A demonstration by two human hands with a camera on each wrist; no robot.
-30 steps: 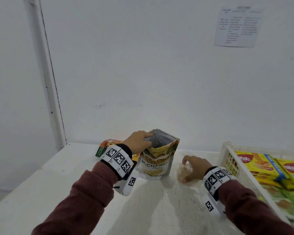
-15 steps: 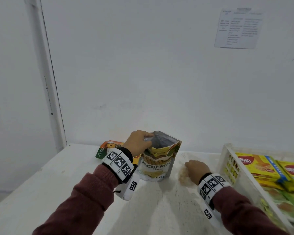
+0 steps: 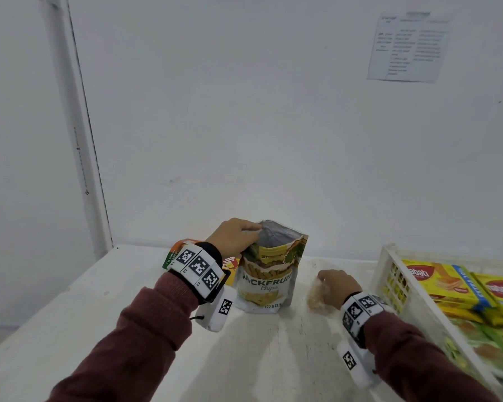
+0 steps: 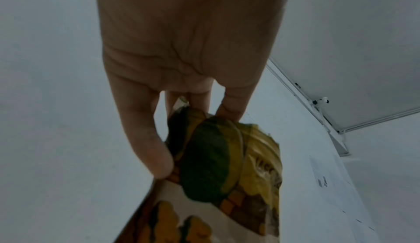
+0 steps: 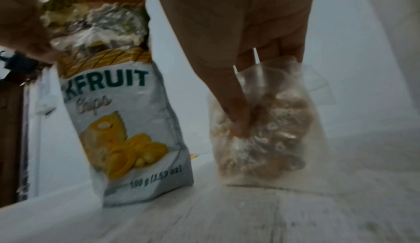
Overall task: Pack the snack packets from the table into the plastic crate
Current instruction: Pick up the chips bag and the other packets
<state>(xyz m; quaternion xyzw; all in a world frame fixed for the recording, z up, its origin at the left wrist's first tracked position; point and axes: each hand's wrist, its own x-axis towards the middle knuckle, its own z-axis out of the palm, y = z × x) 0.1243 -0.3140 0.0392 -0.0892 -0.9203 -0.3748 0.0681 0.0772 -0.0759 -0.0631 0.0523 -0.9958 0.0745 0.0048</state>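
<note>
My right hand [image 3: 336, 287] grips a clear snack bag [image 5: 268, 126] standing on the white tabletop [image 3: 259, 358], beside the plastic crate [image 3: 389, 274]. Farther back, my left hand [image 3: 234, 237] pinches the top of the upright jackfruit chips packet [image 3: 269, 281]. An orange packet [image 3: 230, 261] lies behind.

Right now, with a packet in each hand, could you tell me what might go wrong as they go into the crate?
The left hand pinches only the top corner of the upright jackfruit chips pouch, so it could swing or slip when lifted.

The right hand grips the thin clear bag of snacks; squeezing may crush them.

The plastic crate already holds yellow wafer packs, so the tall pouch may have to lie flat.
</note>
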